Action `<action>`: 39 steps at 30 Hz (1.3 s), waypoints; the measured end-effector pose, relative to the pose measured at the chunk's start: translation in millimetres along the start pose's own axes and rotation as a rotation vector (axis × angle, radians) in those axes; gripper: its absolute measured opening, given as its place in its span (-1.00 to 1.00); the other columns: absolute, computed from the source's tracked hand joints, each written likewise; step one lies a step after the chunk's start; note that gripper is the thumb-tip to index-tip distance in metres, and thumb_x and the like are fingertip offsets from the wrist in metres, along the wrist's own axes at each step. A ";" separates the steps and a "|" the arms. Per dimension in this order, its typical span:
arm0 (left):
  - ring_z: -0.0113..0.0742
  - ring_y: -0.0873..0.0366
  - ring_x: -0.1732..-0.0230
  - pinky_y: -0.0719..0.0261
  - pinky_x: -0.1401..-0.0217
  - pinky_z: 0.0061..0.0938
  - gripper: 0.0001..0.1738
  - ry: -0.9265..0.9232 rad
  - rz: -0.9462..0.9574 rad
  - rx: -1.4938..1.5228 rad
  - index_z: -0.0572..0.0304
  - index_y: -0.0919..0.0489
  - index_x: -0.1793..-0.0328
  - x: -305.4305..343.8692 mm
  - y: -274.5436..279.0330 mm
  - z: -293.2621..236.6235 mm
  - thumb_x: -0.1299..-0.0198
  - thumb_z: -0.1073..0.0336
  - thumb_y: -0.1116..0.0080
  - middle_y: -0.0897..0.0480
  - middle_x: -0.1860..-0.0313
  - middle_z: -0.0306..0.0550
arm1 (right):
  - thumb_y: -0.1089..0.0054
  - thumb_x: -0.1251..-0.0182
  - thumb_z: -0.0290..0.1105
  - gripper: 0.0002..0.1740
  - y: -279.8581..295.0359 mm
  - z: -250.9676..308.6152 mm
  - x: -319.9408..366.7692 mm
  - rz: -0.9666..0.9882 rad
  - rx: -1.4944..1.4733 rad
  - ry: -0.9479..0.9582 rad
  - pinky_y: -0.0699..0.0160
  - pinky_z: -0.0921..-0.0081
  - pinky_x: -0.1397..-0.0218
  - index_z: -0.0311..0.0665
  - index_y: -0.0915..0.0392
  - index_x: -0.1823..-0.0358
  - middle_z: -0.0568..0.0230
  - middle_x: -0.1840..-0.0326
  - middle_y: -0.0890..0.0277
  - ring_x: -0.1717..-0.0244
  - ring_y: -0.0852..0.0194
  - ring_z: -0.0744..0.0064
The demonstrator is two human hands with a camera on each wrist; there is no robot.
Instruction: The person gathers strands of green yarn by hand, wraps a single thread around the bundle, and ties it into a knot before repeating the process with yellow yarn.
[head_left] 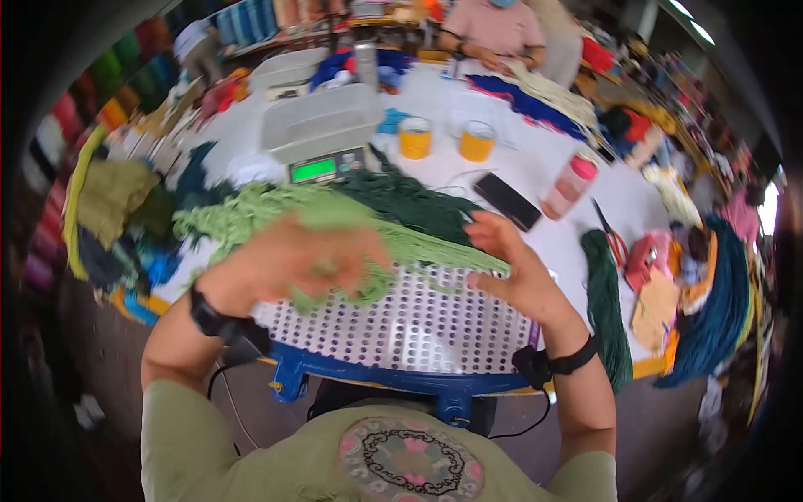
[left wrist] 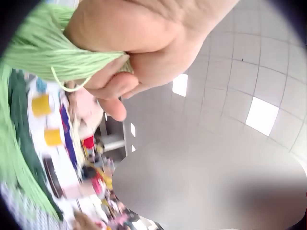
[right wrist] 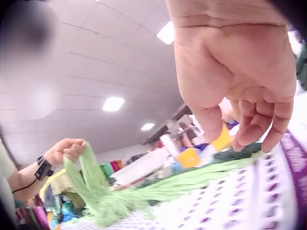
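Note:
My left hand (head_left: pixel 305 255), blurred in the head view, grips a bunch of light green yarn (left wrist: pixel 53 55) with its fingers folded around the strands. In the right wrist view, the yarn (right wrist: pixel 88 167) hangs from that raised hand in a loop down to a loose heap. From there the strands stretch across a white perforated board (head_left: pixel 452 326) toward my right hand (head_left: pixel 527 272). That hand hovers at their tapering right end, thumb and fingers apart and loosely bent, with nothing between them. Dark green yarn (head_left: pixel 410 201) lies just behind the light green strands.
Behind the yarn stand a scale (head_left: pixel 326 166), a clear plastic bin (head_left: pixel 322 121) and two yellow cups, one (head_left: pixel 415 140) left of the other (head_left: pixel 477 142). A phone (head_left: pixel 507 201), a pink bottle (head_left: pixel 572 186) and scissors (head_left: pixel 613 238) lie to the right. Another person (head_left: pixel 493 33) sits across the table.

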State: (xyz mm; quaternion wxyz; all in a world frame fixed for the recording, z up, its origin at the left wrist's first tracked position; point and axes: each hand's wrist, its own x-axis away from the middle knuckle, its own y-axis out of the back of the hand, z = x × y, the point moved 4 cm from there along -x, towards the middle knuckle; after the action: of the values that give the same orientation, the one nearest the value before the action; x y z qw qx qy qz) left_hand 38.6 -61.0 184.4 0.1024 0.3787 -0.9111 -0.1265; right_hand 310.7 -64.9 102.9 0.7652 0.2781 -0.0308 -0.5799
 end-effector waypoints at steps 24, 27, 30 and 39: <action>-0.47 -0.41 0.69 -0.25 0.72 -0.59 -0.69 -0.864 0.162 -0.530 0.45 -0.59 0.14 192.1 32.0 -57.2 -0.01 0.38 -0.18 -0.50 0.59 -0.20 | -0.15 -0.08 -0.66 -0.95 -94.2 247.0 -26.2 0.375 -0.402 0.887 -0.51 0.59 0.53 -0.43 -0.52 0.50 0.33 0.71 -0.30 0.71 -0.29 0.48; -0.43 -0.46 0.67 -0.28 0.71 -0.57 -0.70 -0.882 0.169 -0.473 0.45 -0.61 0.12 196.6 39.3 -32.0 -0.04 0.38 -0.16 -0.54 0.55 -0.15 | -0.13 -0.08 -0.67 -0.95 -106.7 241.3 -30.2 0.408 -0.365 0.839 -0.49 0.55 0.53 -0.43 -0.52 0.50 0.32 0.71 -0.28 0.70 -0.31 0.46; -0.41 -0.48 0.66 -0.29 0.71 -0.54 -0.71 -0.911 0.140 -0.375 0.45 -0.62 0.11 195.9 42.6 -6.3 -0.07 0.39 -0.17 -0.55 0.54 -0.14 | -0.11 -0.09 -0.69 -0.93 -115.9 238.7 -37.2 0.470 -0.362 0.850 -0.48 0.55 0.54 -0.44 -0.51 0.51 0.30 0.70 -0.27 0.70 -0.31 0.45; -0.51 -0.53 0.45 -0.45 0.46 -0.57 -0.58 0.436 0.196 0.622 0.25 -0.49 -0.24 147.1 42.9 129.4 -0.39 0.15 0.02 -0.71 0.24 -0.18 | -0.19 -0.19 -0.31 -0.78 -141.2 174.8 -89.5 0.315 0.002 0.408 -0.53 0.53 0.34 -0.32 -0.56 0.26 0.19 0.42 -0.56 0.44 -0.59 0.41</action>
State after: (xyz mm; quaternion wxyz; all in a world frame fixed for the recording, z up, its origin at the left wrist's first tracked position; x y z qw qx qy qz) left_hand -128.2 -117.4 88.4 0.1855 0.3208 -0.8947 0.2495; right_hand 94.2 -76.5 209.8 0.8363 0.3817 0.0806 -0.3853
